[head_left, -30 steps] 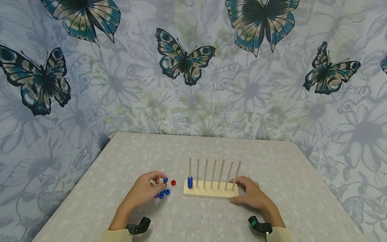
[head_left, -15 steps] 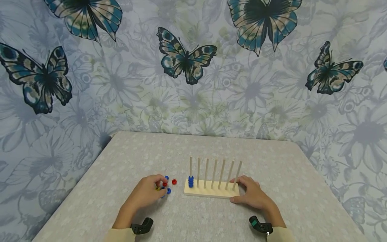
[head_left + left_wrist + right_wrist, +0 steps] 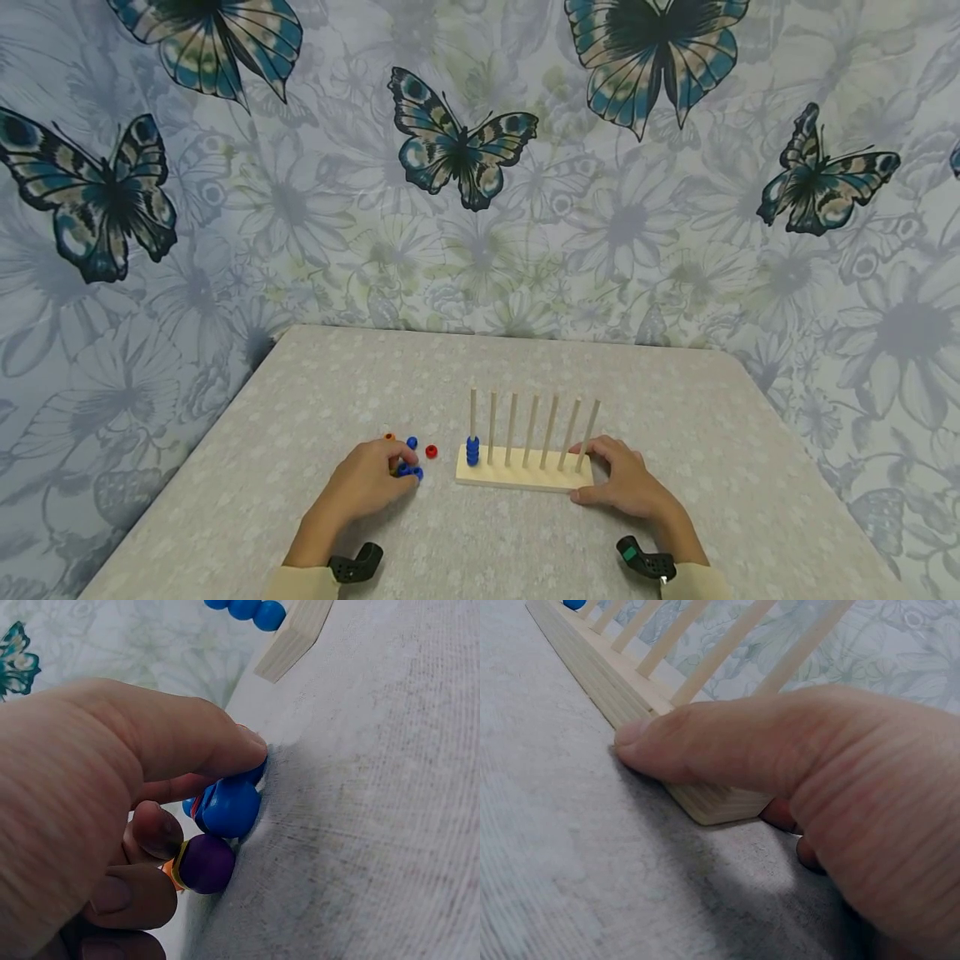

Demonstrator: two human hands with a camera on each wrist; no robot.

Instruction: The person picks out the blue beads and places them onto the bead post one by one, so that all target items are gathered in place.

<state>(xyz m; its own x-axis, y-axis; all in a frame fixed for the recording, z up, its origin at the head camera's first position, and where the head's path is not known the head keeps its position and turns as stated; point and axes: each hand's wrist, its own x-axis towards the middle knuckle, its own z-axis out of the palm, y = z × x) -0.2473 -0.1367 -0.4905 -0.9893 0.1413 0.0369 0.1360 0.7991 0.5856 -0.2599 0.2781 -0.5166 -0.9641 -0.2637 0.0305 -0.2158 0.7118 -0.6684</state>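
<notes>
My left hand (image 3: 363,479) is down among loose beads left of the stand, its thumb and index finger pinching a blue bead (image 3: 258,772). Right beside that, another blue bead (image 3: 232,810) and a purple bead (image 3: 208,864) lie near the curled fingers. Farther back are an orange bead (image 3: 389,436), a blue bead (image 3: 412,442) and a red bead (image 3: 431,451). The wooden peg stand (image 3: 525,477) carries several upright pegs; blue beads (image 3: 472,452) are stacked on its leftmost peg. My right hand (image 3: 622,479) grips the stand's right end, thumb along the front edge.
A pale patterned cloth covers the table (image 3: 495,542). Behind it rises a wall (image 3: 480,283) with a butterfly and flower print. Black wrist cameras (image 3: 356,562) are strapped to both wrists.
The left hand has shifted slightly nearer over the beads, and its thumb and index finger have closed in on a blue one. An orange bead now shows behind it. The right hand stays put.
</notes>
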